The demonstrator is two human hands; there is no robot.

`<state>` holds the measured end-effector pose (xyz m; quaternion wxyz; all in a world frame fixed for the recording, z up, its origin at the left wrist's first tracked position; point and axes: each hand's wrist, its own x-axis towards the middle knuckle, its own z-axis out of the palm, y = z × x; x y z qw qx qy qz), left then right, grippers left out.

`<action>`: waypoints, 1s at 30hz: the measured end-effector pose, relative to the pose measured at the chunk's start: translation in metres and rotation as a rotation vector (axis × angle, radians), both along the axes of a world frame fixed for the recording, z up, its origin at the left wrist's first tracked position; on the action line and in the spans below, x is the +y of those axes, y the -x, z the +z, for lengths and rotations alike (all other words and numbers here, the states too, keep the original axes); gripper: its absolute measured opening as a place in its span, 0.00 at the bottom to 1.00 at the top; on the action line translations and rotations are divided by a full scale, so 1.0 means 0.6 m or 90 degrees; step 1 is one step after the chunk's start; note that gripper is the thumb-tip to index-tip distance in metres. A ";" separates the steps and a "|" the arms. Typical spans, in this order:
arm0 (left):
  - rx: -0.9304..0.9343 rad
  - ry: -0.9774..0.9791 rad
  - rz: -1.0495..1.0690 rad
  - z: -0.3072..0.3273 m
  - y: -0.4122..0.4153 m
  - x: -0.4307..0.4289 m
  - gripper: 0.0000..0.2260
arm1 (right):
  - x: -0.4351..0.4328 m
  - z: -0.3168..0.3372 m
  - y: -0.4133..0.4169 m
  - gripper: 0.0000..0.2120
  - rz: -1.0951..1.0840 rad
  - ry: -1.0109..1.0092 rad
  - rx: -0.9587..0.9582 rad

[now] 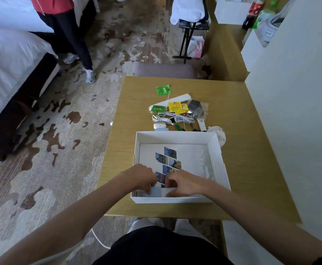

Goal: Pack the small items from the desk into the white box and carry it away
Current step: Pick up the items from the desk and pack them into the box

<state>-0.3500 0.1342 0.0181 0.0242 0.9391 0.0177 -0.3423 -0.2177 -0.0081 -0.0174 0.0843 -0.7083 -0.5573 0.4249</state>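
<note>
Barely started tbh: your left hand (143, 177) and right hand (183, 183) both pinch a paper slip (157, 192) inside the white box (175, 135) on the counter (252, 150), while packets (175, 107) and cables (177, 118) sit unpacked behind it.

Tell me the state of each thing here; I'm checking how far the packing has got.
white box: open, on the desk, printed sheet inside.
left hand: in the box, fingers curled on a pale blue card.
right hand: in the box, fingers curled; grip unclear.
white cables: coiled, outside the box.
yellow sachets: on the desk, unpacked.
green sachet: flat, apart from the others.
</note>
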 end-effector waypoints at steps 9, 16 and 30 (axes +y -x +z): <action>-0.013 -0.032 -0.054 -0.007 0.002 0.011 0.13 | 0.014 -0.001 0.002 0.13 0.041 -0.005 0.033; -0.014 -0.041 -0.054 0.003 0.009 0.018 0.14 | 0.022 -0.010 0.012 0.14 0.039 -0.041 0.073; -0.414 0.029 0.283 0.058 -0.067 0.063 0.16 | 0.067 0.088 -0.165 0.08 -0.178 -0.241 0.137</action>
